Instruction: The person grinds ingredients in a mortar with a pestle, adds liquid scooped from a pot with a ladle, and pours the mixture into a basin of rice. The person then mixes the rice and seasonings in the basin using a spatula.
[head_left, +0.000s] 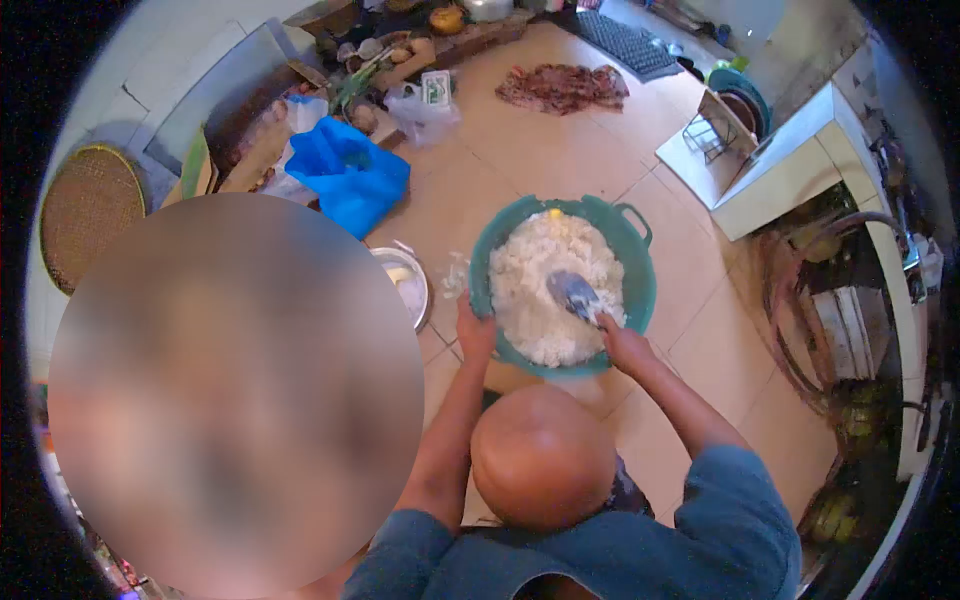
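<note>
We have the green basin point(642, 290) on the tiled floor point(690, 400), white rice point(530, 260) inside. Our left hand point(475, 328) grips its left rim, fingers partly hidden; our right hand point(624, 346) is closed round the grey scoop point(572, 292), blade on the rice. Round bowl point(424, 300) left of basin, blue bag point(365, 190) beyond-left, brown cloth point(563, 88) beyond it.
</note>
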